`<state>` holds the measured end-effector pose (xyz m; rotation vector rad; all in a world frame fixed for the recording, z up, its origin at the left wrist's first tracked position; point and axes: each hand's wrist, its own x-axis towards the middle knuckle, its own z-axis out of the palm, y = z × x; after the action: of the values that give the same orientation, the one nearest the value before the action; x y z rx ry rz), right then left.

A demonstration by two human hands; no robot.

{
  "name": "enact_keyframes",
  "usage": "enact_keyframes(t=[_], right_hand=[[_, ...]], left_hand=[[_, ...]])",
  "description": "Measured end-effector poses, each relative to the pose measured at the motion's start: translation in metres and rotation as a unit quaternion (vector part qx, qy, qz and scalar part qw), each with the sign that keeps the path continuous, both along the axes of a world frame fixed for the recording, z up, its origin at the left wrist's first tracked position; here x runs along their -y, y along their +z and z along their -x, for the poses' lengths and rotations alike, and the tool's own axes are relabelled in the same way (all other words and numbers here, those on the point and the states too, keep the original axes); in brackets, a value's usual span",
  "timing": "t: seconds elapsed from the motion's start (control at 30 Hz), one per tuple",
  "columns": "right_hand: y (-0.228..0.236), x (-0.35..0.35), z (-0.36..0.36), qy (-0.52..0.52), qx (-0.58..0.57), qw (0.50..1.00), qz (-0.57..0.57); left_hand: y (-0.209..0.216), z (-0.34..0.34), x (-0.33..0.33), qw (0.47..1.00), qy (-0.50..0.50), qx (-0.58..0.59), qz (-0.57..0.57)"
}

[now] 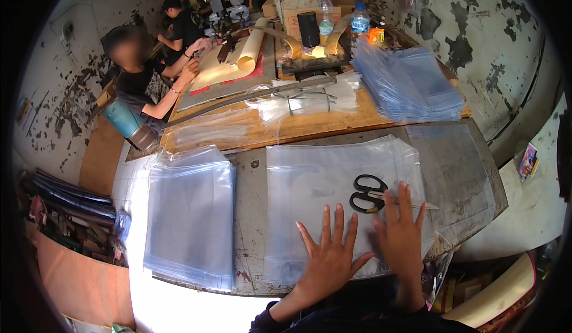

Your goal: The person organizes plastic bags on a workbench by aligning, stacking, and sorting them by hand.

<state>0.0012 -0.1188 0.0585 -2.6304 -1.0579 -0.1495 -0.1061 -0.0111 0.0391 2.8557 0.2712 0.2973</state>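
My left hand lies with fingers spread over a clear plastic sheet or bag on the dark worktable. To its right, my right hand is also spread out, its thumb side slightly blurred. Neither hand holds anything. Black-handled scissors rest on the plastic, their blades partly hidden behind my right fingertips. A neat stack of clear plastic bags sits left of my hands. Another clear plastic piece lies flat at the table's right side.
Beyond, a wooden table carries a big pile of clear plastic, a tied bundle of whitish strips and two bottles. A person in black works at the far left near a rolled cream sheet.
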Motion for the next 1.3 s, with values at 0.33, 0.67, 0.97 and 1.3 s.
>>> enact_keyframes(t=[0.33,0.67,0.97,1.3], right_hand=[[-0.011,0.009,-0.012,-0.082,0.091,0.992,0.013],[0.019,-0.001,0.017,-0.059,-0.116,0.977,-0.169],[-0.013,-0.01,0.02,-0.014,-0.087,0.993,-0.074],[-0.031,-0.011,0.017,-0.01,-0.082,0.991,-0.103]], left_hand=[[-0.02,-0.001,0.006,0.998,0.037,-0.002,-0.055],[-0.02,-0.001,0.006,0.998,0.036,-0.01,-0.047],[-0.018,-0.002,0.004,0.999,0.029,-0.031,-0.027],[-0.02,-0.003,0.004,0.998,0.036,-0.039,-0.026]])
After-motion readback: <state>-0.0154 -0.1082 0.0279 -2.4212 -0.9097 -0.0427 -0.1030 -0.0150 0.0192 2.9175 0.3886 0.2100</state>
